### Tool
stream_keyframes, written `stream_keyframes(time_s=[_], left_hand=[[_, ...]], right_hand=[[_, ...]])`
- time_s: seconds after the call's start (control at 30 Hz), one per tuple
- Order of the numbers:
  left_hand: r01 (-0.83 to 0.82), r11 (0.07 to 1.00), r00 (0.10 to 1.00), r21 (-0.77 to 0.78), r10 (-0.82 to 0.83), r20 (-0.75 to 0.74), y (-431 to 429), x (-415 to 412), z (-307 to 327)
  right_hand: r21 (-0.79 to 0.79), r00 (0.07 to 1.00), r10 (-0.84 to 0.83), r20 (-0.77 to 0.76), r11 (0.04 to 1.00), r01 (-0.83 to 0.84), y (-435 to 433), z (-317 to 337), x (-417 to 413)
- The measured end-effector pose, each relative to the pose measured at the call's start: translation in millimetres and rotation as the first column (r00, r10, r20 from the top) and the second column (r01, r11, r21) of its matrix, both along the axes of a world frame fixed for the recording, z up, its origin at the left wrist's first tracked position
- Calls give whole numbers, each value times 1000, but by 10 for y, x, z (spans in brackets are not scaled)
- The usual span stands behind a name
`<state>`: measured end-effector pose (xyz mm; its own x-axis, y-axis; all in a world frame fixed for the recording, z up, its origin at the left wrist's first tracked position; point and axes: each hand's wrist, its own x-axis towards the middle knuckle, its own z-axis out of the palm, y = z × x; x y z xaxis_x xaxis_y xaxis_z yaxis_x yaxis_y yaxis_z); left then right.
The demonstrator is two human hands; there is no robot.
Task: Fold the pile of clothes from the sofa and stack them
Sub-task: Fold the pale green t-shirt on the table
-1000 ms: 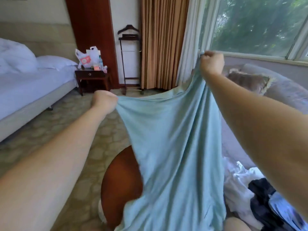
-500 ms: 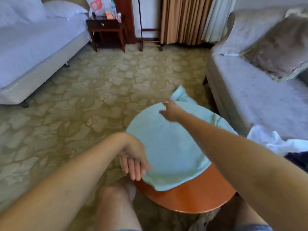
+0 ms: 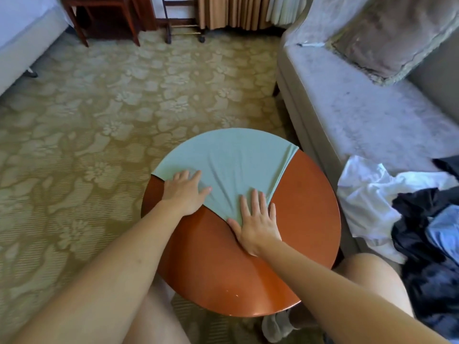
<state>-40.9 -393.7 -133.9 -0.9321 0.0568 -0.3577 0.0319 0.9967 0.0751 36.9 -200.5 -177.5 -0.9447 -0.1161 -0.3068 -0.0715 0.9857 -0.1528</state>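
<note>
A light teal garment (image 3: pixel 228 160) lies spread over the far half of a round reddish-brown table (image 3: pixel 305 219), draping off its far edge. My left hand (image 3: pixel 185 192) presses flat on the garment's near left edge with straight fingers. My right hand (image 3: pixel 257 220) lies flat on its near tip, fingers spread. A pile of white, black and blue clothes (image 3: pixel 402 207) sits on the grey sofa (image 3: pixel 360 115) to the right.
A brownish cushion (image 3: pixel 387 33) leans on the sofa's back. Patterned carpet (image 3: pixel 99 120) covers the floor. A bed (image 3: pixel 22 28) is at the far left, with a dark wooden nightstand (image 3: pixel 104 18) and curtains behind. My knees are under the table's near edge.
One second ago both hands held the teal garment up in the air. It now lies on the table, and both hands have come down flat on its near edge.
</note>
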Motion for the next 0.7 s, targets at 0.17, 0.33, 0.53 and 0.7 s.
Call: stream_keyframes(time_s=[0.17,0.33,0.53,0.7], left_hand=[[20,996,986,-83,-6,166,0,-52,-49],[27,982,971,-189,19,239,138,406,137],[44,962,953,-270,40,300,466,1272,274],[119,938,969,-324,-38,245,872,2018,175]], right_hand=[[36,998,62,24,997,-63,139,26,95],[69,991,127,42,989,-130,374,66,301],[92,974,205,100,972,-214,806,169,785],[52,980,182,78,981,-187,1112,220,1329]])
